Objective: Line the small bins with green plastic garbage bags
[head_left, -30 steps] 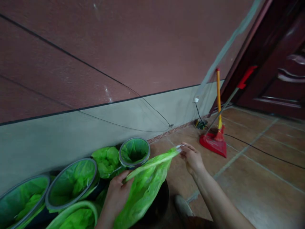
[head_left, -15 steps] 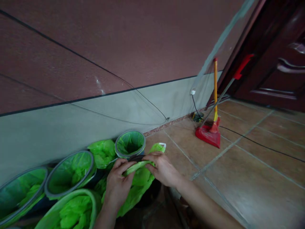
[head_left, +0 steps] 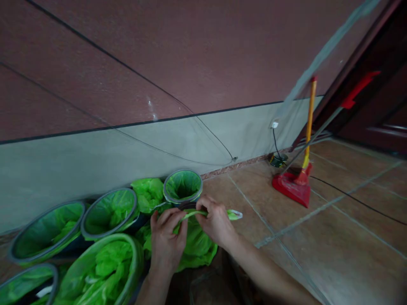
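Note:
A bright green garbage bag [head_left: 199, 247] hangs in front of me, its upper edge stretched between my two hands. My left hand [head_left: 168, 238] pinches that edge at its left end, with the thumb toward me. On the other end my right hand [head_left: 216, 221] has its fingers curled over the edge, and a white-tipped strip of the bag pokes out beyond it. Just behind the hands shows a dark curved rim [head_left: 187, 205], mostly covered by bag and fingers. A small bin [head_left: 182, 173] lined with green stands right behind.
More bag-lined bins crowd the left side, among them a grey-rimmed bin [head_left: 135, 203] and a pale green bin [head_left: 135, 258]. A crumpled green bag [head_left: 148, 194] lies between bins. Rightward stand a red dustpan [head_left: 291, 187] and a yellow-handled broom [head_left: 310, 118]. A black cable [head_left: 359, 199] crosses the tiles.
The view has turned left, showing more bins. The bag's edge is drawn out straighter between my hands, and its white-tipped strip now points right rather than up.

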`<act>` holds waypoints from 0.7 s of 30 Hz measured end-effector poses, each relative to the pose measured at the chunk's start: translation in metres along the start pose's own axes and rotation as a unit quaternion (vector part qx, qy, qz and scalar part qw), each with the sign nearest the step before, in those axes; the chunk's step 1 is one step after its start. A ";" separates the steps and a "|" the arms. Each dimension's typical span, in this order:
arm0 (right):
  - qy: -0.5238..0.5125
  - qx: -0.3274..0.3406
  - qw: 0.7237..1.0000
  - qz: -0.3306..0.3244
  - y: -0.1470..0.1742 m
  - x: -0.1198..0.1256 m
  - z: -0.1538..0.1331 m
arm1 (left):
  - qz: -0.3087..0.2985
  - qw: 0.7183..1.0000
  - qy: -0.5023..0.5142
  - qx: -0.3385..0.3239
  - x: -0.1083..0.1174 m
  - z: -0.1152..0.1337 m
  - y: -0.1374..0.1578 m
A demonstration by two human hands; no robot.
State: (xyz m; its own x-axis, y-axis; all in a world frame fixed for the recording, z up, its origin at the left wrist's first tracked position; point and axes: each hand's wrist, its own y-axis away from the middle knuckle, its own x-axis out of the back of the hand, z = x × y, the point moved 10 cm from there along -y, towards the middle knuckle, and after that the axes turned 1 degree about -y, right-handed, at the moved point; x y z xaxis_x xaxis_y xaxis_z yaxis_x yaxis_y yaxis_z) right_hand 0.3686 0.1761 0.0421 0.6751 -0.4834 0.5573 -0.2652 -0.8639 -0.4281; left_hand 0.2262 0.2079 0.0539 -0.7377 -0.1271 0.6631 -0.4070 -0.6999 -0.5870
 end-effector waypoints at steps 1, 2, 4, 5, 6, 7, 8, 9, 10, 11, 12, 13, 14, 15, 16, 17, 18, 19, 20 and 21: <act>0.011 0.003 1.000 -0.004 0.000 -0.002 0.000 | 0.026 1.000 -0.015 -0.010 0.006 0.001 0.001; 0.026 0.006 1.000 -0.010 0.001 -0.005 0.000 | 0.052 0.998 -0.027 -0.018 0.012 0.003 0.002; 0.064 0.008 0.998 -0.024 0.002 -0.009 0.002 | 0.098 0.994 -0.041 -0.028 0.023 0.006 0.005; 0.085 0.006 0.996 -0.028 0.003 -0.009 0.004 | 0.112 0.992 -0.042 -0.029 0.027 0.007 0.007; 0.104 0.001 0.994 -0.029 0.003 -0.008 0.007 | 0.120 0.992 -0.039 -0.026 0.030 0.007 0.008; 0.120 -0.005 0.992 -0.025 0.002 -0.006 0.011 | 0.124 0.991 -0.034 -0.020 0.032 0.006 0.008; 0.134 -0.012 0.991 -0.017 0.002 -0.001 0.015 | 0.127 0.991 -0.030 -0.014 0.034 0.006 0.008; 0.147 -0.022 0.989 -0.006 0.001 0.004 0.020 | 0.130 0.991 -0.028 -0.008 0.036 0.005 0.009; 0.161 -0.035 0.986 0.007 0.000 0.011 0.026 | 0.134 0.991 -0.027 -0.005 0.038 0.005 0.009; 0.177 -0.052 0.983 0.017 -0.001 0.018 0.032 | 0.140 0.990 -0.027 -0.004 0.041 0.005 0.009; 0.196 -0.071 0.978 0.022 -0.002 0.025 0.039 | 0.148 0.989 -0.027 -0.005 0.043 0.005 0.009; 0.217 -0.092 0.972 0.021 -0.003 0.031 0.047 | 0.154 0.988 -0.028 -0.007 0.045 0.005 0.008; 0.239 -0.115 0.964 0.013 -0.003 0.035 0.056 | 0.160 0.987 -0.027 -0.009 0.047 0.006 0.008; 0.263 -0.140 0.955 0.002 -0.003 0.040 0.065 | 0.165 0.986 -0.026 -0.009 0.048 0.006 0.008; 0.287 -0.165 0.944 -0.011 -0.002 0.044 0.074 | 0.167 0.986 -0.023 -0.008 0.049 0.006 0.007; 0.307 -0.190 0.932 -0.026 0.000 0.047 0.082 | 0.168 0.986 -0.020 -0.005 0.049 0.005 0.007; 0.324 -0.214 0.921 -0.038 0.002 0.050 0.089 | 0.168 0.986 -0.016 -0.002 0.048 0.005 0.006; 0.335 -0.229 0.913 -0.047 0.004 0.052 0.093 | 0.167 0.986 -0.012 0.000 0.047 0.005 0.005; 0.341 -0.228 0.910 -0.052 0.004 0.052 0.093 | 0.164 0.986 -0.009 0.001 0.045 0.005 0.005; 0.339 -0.209 0.916 -0.052 0.004 0.050 0.087 | 0.158 0.987 -0.007 0.002 0.043 0.005 0.004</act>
State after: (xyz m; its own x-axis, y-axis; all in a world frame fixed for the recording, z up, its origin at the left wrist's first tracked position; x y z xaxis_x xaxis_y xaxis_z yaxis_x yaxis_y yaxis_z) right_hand 0.4615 0.1613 0.0062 0.1660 -0.2504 0.9538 -0.5596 -0.8203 -0.1180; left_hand 0.1958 0.1960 0.0822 -0.8194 -0.3495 0.4544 -0.1557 -0.6272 -0.7632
